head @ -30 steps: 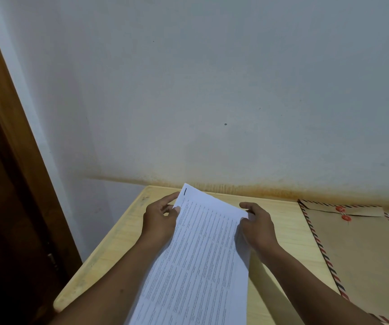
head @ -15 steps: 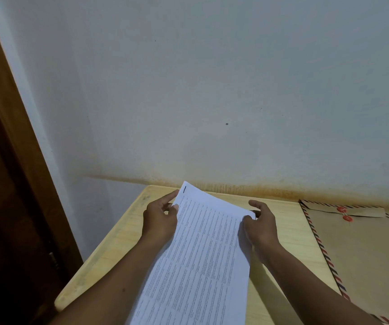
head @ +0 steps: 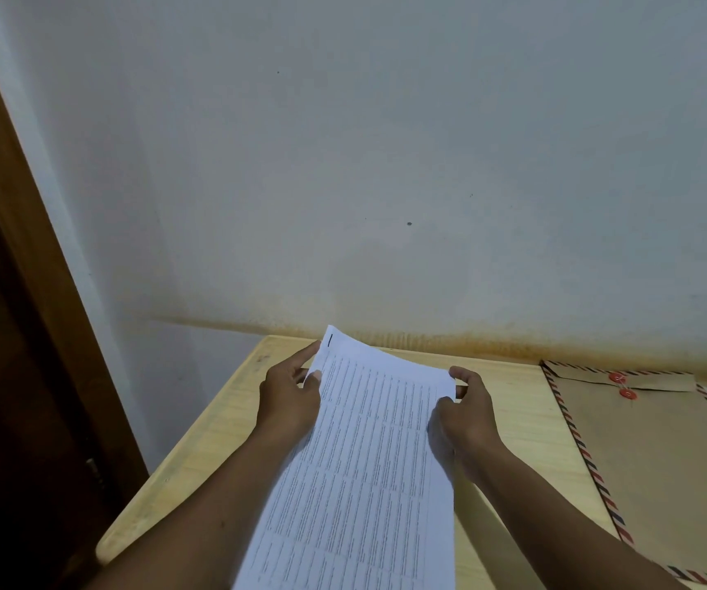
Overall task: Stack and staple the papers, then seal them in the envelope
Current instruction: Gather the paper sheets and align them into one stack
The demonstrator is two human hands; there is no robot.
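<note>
While two hands pinch one paper stack, one envelope lies nearby.

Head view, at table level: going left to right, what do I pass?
wooden door frame → left hand → papers → right hand → envelope
</note>
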